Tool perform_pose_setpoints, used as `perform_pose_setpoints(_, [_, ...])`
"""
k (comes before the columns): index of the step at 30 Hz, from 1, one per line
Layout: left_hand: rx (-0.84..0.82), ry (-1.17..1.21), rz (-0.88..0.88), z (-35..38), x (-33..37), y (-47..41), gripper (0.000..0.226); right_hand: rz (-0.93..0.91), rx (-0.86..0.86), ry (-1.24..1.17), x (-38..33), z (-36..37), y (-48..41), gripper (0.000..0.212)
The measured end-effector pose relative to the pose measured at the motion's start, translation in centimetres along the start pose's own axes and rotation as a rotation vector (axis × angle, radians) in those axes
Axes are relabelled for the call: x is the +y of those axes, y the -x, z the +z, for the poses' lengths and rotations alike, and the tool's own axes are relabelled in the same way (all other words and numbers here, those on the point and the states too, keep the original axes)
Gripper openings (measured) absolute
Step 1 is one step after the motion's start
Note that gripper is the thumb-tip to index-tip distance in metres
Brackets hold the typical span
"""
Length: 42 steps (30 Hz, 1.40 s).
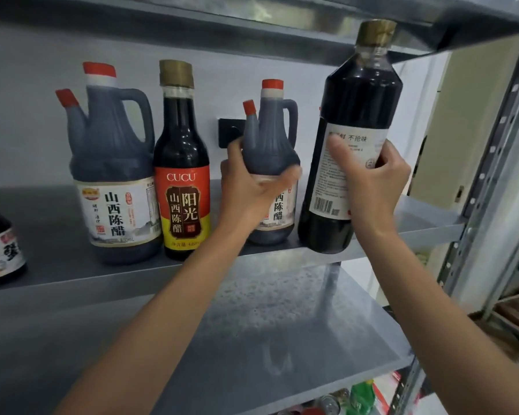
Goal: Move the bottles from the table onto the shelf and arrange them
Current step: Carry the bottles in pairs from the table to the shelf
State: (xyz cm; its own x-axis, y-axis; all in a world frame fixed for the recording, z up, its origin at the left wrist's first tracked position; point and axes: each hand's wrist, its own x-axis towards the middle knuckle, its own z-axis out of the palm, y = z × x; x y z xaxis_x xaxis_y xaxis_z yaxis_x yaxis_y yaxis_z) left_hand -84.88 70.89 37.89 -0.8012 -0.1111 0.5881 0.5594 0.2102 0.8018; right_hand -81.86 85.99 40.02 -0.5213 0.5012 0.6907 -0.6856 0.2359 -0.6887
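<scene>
**Shelf, L to R.**

The grey metal shelf board (42,235) carries, at far left, a small dark bottle w/ white label (0,244). It is cut by the frame edge and well apart from the work; no concern. Next is a large dark plastic jug (114,181) w/ handle, red cap and side spout, upright near the front edge. Just beside it on the right stands a dark glass bottle (182,175) w/ gold cap and red-yellow label, upright.

**Left hand** (249,187): fingers and thumb wrapped round the shoulder of a smaller dark handled jug (271,145) w/ red cap. The jug is upright w/ its base at board level; contact w/ the board cannot be confirmed.
- Risk: the wrist sits near the red-yellow bottle. A leftward slide or swing could knock that slim bottle into the large jug or off the near edge.

**Right hand** (372,181): gripping a tall dark bottle (360,115) w/ gold cap at mid-body. The bottle reads as tilted, top to the right (the wide lens may exaggerate). Its base is at the near edge and appears partly overhanging.

Hazards, in my judgement:
1. If released before the base is fully on the board, it drops toward the lower grey shelf (282,310).
2. The cap is close under the upper shelf board (252,25) and could catch when the bottle is stood up.
3. The body is just beside the small jug, so they could bump if both are shifted at once.

The barcode side faces out; it prob. needs turning.
</scene>
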Motion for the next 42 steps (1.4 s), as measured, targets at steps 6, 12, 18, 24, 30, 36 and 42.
perform_pose_setpoints(6, [0.007, -0.165, 0.055, -0.2, -0.8, 1.7, 0.113, 0.068, -0.203, 0.049, 1.1, -0.5, 0.3, 0.059])
perform_pose_setpoints(12, [-0.021, -0.131, 0.049, -1.3, -0.5, 1.9, 0.109, 0.056, -0.666, 0.136, 2.9, -3.7, 1.2, 0.111])
perform_pose_setpoints(18, [-0.001, -0.139, 0.056, -1.4, -0.3, 2.2, 0.110, -0.040, -0.338, 0.279, 3.1, -0.8, 3.8, 0.110])
perform_pose_setpoints(24, [-0.004, -0.106, 0.057, -1.2, -0.6, 3.0, 0.113, 0.149, -0.377, 0.174, 5.4, -1.6, 6.4, 0.089])
perform_pose_setpoints(30, [0.020, -0.165, 0.045, -0.8, -1.5, 3.5, 0.112, 0.060, -0.188, 0.273, 5.9, -0.7, 7.0, 0.081])
perform_pose_setpoints(36, [0.102, -0.272, 0.045, -0.7, -2.0, 3.1, 0.113, 0.175, -0.230, 0.184, 6.4, -0.7, 6.0, 0.081])
perform_pose_setpoints(42, [0.119, -0.286, 0.057, -0.5, -2.4, 3.3, 0.103, 0.119, -0.160, 0.276, 6.1, 0.4, 6.9, 0.072])
